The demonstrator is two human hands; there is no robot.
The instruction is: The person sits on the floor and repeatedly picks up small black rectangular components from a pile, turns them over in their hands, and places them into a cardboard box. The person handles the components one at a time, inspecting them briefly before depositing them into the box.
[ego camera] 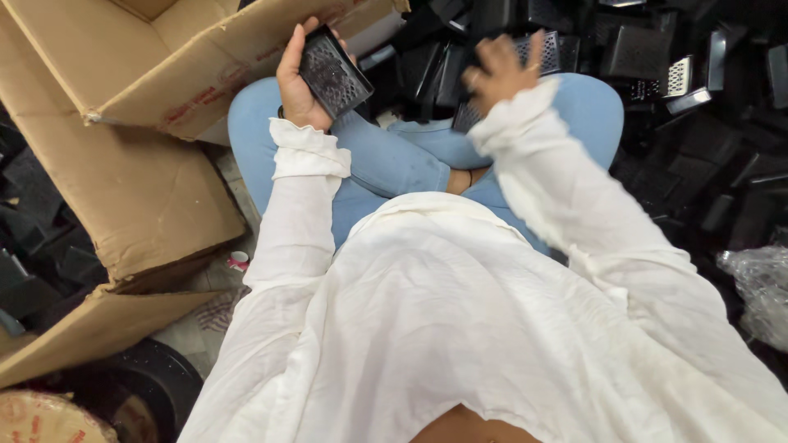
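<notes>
While the person sits cross-legged on the floor, the left hand (297, 82) keeps a firm grip on a black perforated panel (335, 74), held up just beside the flap of a cardboard box (164, 74). The right hand (499, 70) is blurred, fingers spread and released, holding nothing, above a heap of black parts (640, 49) lying ahead and to the right

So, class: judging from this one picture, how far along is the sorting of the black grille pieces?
Done: cannot tell; the cardboard box at the left does not show its inside. In hand: the left hand holds one black perforated panel beside the box, while the right hand, blurred, hovers empty over the pile. Left: a large heap of black grille pieces covers the floor ahead.
</notes>
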